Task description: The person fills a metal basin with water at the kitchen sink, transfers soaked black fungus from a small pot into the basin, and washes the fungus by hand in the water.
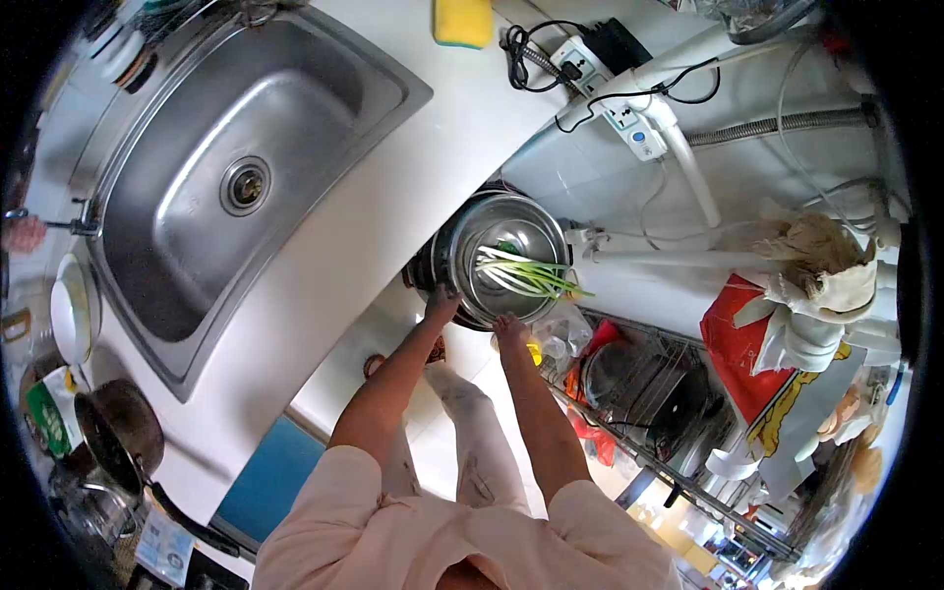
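A round stainless steel basin (504, 218) is in front of me, beside the counter's edge. Several green onions (531, 272) lie in it, white ends to the left and green tops reaching over the right rim. My left hand (443, 304) is closed at the basin's near left rim, its fingertips partly hidden. At the near right rim, my right hand (510, 331) is closed on the edge, fingers curled. Beneath and left of the basin, a dark rounded vessel (425, 264) shows in part.
To the left, a white counter (339, 221) holds a steel sink (295, 108), a yellow sponge (463, 22) and a saucepan (123, 433). Power strips (634, 130) with cables lie near the wall. On the right stands a wire rack (649, 393) with pans and bags.
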{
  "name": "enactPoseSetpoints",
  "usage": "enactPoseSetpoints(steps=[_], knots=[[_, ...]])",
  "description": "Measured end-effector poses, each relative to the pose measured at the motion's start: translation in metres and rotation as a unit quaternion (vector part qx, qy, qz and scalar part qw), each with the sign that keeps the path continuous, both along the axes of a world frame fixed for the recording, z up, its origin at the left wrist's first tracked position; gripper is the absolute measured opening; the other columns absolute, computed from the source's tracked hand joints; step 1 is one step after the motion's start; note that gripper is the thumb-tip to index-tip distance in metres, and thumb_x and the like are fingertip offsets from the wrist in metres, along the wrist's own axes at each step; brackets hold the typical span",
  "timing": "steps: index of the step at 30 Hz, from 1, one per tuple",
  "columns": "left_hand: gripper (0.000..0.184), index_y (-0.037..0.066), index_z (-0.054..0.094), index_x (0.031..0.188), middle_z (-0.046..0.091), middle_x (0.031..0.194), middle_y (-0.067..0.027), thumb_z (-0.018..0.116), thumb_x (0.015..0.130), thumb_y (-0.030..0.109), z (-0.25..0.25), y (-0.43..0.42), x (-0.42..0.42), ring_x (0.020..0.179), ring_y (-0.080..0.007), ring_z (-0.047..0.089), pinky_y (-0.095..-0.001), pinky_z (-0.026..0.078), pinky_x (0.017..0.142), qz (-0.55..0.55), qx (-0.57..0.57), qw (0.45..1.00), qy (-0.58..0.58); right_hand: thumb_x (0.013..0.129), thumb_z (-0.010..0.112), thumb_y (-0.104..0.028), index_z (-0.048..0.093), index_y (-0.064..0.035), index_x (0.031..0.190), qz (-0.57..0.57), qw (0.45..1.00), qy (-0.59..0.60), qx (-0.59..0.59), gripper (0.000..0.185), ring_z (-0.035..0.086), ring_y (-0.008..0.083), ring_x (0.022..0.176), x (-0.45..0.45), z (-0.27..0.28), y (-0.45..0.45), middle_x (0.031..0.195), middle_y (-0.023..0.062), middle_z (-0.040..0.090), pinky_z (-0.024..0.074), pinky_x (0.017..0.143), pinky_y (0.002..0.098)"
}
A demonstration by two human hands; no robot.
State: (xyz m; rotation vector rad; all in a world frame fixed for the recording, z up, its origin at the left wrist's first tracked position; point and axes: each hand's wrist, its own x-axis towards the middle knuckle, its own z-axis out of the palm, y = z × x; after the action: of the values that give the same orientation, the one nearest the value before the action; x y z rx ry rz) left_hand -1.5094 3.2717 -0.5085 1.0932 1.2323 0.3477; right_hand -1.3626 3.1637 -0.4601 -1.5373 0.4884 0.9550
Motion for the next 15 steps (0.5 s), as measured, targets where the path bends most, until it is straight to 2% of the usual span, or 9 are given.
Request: enactPoseSetpoints(steps=[2, 3, 5, 7, 9, 12, 15], knots=[[0.041, -0.002, 0.049, 0.095, 0.058, 0.093, -0.0203, 0.060, 0.076, 0.032, -0.045, 0.005, 0.012, 0.086, -0.0356, 0.057, -0.0421, 0.044, 0.074, 0.007, 0.008, 0.997, -0.078, 0.078, 0.060, -0.015, 0.047, -0.0042, 0.099, -0.001, 0.997, -0.057, -0.051, 0.027, 0.054, 0.0217, 0.070, 0.005, -0.003, 0.003, 0.086, 0.0108, 0.054, 0.0473, 0.053, 0.0309], [0.041, -0.002, 0.049, 0.096, 0.059, 0.092, -0.0191, 0.060, 0.076, 0.031, -0.037, 0.010, 0.015, 0.084, -0.0345, 0.057, -0.0415, 0.044, 0.073, 0.014, -0.022, 0.998, -0.057, 0.077, 0.062, -0.015, 0.047, -0.0038, 0.098, -0.002, 0.993, -0.084, -0.078, 0.027, 0.054, 0.0209, 0.067, 0.006, -0.004, 0.002, 0.084, 0.0099, 0.054, 0.0470, 0.051, 0.0299], [0.039, -0.002, 0.050, 0.096, 0.061, 0.089, -0.0168, 0.062, 0.075, 0.029, -0.011, 0.017, 0.017, 0.082, -0.0323, 0.059, -0.0403, 0.044, 0.071, 0.032, -0.085, 0.996, -0.012, 0.075, 0.064, -0.013, 0.047, -0.0032, 0.098, 0.141, 0.951, -0.212, -0.174, 0.030, 0.053, 0.0193, 0.065, 0.026, -0.062, -0.020, 0.083, 0.0095, 0.053, 0.0457, 0.048, 0.0282], [0.033, 0.000, 0.055, 0.089, 0.062, 0.080, -0.0120, 0.065, 0.071, 0.026, -0.009, 0.020, 0.024, 0.075, -0.0268, 0.060, -0.0370, 0.045, 0.067, 0.050, -0.078, 0.996, -0.022, 0.073, 0.066, -0.012, 0.048, -0.0026, 0.096, 0.207, 0.921, -0.272, -0.188, 0.031, 0.053, 0.0182, 0.063, 0.020, -0.057, -0.018, 0.082, 0.0091, 0.053, 0.0450, 0.046, 0.0274], [0.028, 0.001, 0.058, 0.086, 0.062, 0.077, -0.0101, 0.065, 0.069, 0.023, 0.019, 0.025, 0.024, 0.071, -0.0239, 0.059, -0.0349, 0.044, 0.066, 0.027, -0.057, 0.998, 0.003, 0.073, 0.067, -0.012, 0.048, -0.0019, 0.094, 0.192, 0.934, -0.275, -0.127, 0.029, 0.053, 0.0178, 0.062, 0.004, -0.017, -0.014, 0.080, 0.0086, 0.052, 0.0449, 0.047, 0.0274], [0.023, 0.003, 0.060, 0.083, 0.061, 0.073, -0.0083, 0.063, 0.067, 0.019, 0.011, 0.015, 0.033, 0.067, -0.0201, 0.057, -0.0338, 0.044, 0.064, 0.118, -0.048, 0.980, -0.150, 0.073, 0.066, -0.013, 0.050, -0.0011, 0.088, 0.158, 0.937, -0.273, -0.149, 0.025, 0.053, 0.0171, 0.061, -0.001, -0.005, -0.020, 0.076, 0.0080, 0.053, 0.0453, 0.047, 0.0274], [0.025, 0.004, 0.060, 0.088, 0.061, 0.073, -0.0077, 0.061, 0.066, 0.016, 0.020, 0.005, 0.017, 0.066, -0.0189, 0.056, -0.0336, 0.044, 0.063, 0.089, 0.008, 0.993, -0.071, 0.074, 0.066, -0.015, 0.051, -0.0008, 0.087, 0.178, 0.930, -0.250, -0.201, 0.024, 0.053, 0.0164, 0.063, 0.004, -0.021, -0.031, 0.074, 0.0070, 0.053, 0.0455, 0.048, 0.0278]])
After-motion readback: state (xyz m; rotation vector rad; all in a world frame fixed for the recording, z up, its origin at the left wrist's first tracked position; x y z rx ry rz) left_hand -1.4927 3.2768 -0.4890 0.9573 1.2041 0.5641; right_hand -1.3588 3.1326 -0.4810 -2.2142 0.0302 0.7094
